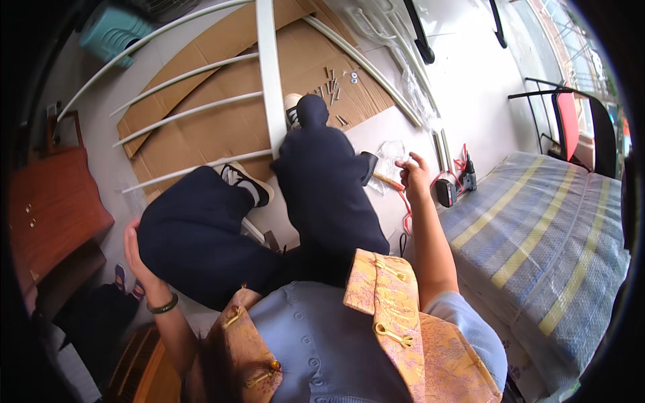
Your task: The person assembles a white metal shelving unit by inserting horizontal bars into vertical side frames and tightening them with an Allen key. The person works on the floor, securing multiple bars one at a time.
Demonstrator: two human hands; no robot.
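Note:
My right hand (pixel 415 176) is raised beside my right knee, its fingers partly curled and apart, with nothing in them. Close by on the floor lies a mallet with a black head (pixel 367 168) and a wooden handle, partly hidden by my leg. My left hand (pixel 133 247) rests along the outer side of my left leg, fingers stretched out. In front of me a white metal frame (pixel 270 80) with several thin curved bars lies over flattened cardboard (pixel 222 87). Several bolts (pixel 332 86) and a few small washers (pixel 354 77) are scattered on the cardboard.
A black and red power tool (pixel 467 176) lies to the right, near clear plastic wrap (pixel 390 156) and white tubes (pixel 373 74). A wrapped, striped mattress-like block (pixel 531 235) fills the right side. Left are a reddish-brown cabinet (pixel 57 208) and a teal stool (pixel 114 30).

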